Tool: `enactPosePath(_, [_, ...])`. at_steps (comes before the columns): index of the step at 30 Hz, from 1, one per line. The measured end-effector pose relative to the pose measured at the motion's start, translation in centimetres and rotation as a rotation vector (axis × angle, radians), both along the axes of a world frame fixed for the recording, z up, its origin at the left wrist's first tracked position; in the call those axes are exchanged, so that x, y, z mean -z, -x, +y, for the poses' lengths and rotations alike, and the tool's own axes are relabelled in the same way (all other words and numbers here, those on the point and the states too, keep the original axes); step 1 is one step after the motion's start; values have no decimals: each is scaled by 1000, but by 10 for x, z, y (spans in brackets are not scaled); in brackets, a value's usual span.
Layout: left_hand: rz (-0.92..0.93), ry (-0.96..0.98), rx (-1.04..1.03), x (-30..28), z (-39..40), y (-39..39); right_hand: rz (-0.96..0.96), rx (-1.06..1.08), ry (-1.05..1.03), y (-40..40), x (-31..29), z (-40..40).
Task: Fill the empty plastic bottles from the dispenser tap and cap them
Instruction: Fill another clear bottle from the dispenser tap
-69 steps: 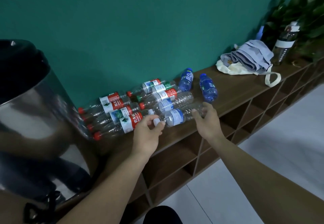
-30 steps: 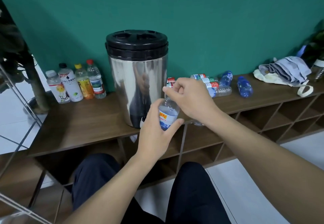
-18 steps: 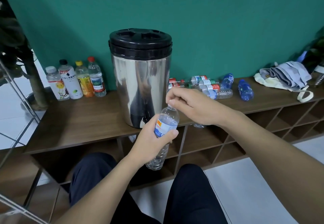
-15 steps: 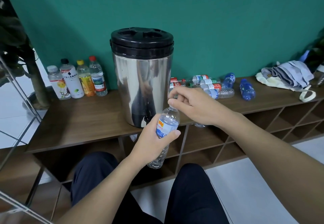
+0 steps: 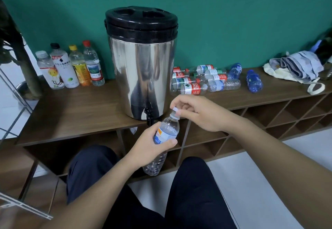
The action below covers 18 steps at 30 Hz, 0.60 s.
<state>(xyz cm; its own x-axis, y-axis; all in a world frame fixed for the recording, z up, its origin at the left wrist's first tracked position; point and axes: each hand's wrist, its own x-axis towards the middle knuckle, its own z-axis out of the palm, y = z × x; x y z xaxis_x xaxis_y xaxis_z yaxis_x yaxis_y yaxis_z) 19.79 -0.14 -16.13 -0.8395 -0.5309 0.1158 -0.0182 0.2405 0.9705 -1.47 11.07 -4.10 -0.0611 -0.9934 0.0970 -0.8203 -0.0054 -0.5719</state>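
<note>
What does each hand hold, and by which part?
Left hand grips the empty bottle around its labelled middle; right hand pinches its white cap.

Office break corner; dispenser on cubby shelf

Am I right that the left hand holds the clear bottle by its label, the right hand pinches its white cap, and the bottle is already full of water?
Not quite. In the head view the left hand does grip the clear bottle at its label and the right hand pinches the white cap, but the bottle looks empty, not full.
</note>
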Motion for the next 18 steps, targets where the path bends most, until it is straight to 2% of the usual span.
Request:
enactPosePath(6, [-81, -91, -39, 43, -21, 3, -18, 273, 66, 20, 55, -28])
enactPosePath(12, [-213, -81, -2, 76, -35, 4, 98, 426, 47, 33, 117, -71])
enactPosePath(18, [-240, -137, -114, 101, -59, -2, 133, 543, 45, 44, 145, -103])
